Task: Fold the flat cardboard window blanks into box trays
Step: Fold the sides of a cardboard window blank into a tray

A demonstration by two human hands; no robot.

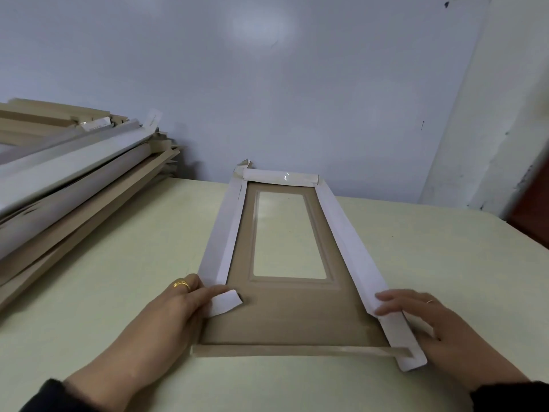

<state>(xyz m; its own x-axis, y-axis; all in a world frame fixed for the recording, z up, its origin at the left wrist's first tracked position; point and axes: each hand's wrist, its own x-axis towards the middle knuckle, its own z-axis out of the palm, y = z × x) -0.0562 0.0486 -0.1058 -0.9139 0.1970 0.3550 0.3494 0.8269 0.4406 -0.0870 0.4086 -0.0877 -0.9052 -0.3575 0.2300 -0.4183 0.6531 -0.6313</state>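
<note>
A long brown cardboard window blank (285,319) lies on the pale table (118,278), its clear window (286,236) towards the far end. White side flaps are folded up along its left, right and far edges; the near brown flap lies flat. My left hand (178,304) rests at the near end of the left flap, its fingers curled round a small white corner tab (224,303). My right hand (421,316) lies with straight fingers against the outside of the right flap (356,263), near its front end.
A slanted pile of folded trays and blanks (68,179) fills the table's left side, up to the wall. The blue-grey wall (297,84) stands close behind the blank. A dark brown object (531,209) shows at the right edge.
</note>
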